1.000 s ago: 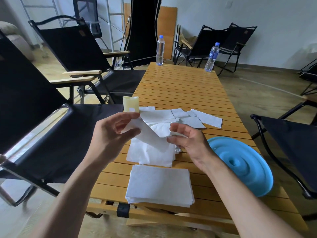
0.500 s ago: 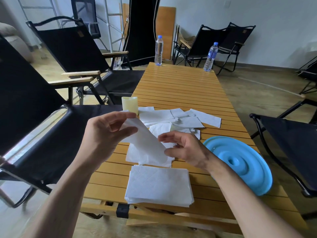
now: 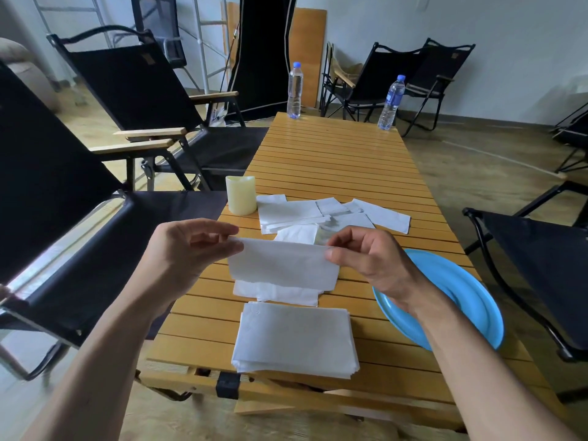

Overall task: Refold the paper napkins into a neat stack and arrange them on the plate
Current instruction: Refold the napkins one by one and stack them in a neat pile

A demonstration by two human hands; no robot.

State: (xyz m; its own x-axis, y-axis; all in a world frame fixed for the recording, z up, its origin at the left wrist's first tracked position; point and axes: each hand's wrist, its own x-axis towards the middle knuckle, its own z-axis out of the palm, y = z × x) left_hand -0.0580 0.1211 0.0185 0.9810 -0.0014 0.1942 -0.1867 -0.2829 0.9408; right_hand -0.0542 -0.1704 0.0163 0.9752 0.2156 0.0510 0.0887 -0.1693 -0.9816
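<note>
Left hand [image 3: 187,256], right hand [image 3: 372,265]: each grip pinching top corner of napkin [image 3: 283,265], stretched above surface [image 3: 334,160], just beyond stack [image 3: 296,338]. Second napkin [image 3: 276,292] lying beneath. Plate [image 3: 461,300] right of stack. Candle [image 3: 241,195], loose napkins [image 3: 296,213] farther beyond stack.

body in view: two hands, two forearms. left hand [image 3: 187,253]: bare, back and thumb side shown. right hand [image 3: 372,262]: bare, back and thumb shown. left forearm [image 3: 105,361]: bare from wrist to near frame edge. right forearm [image 3: 477,370]: bare likewise, slim.
</note>
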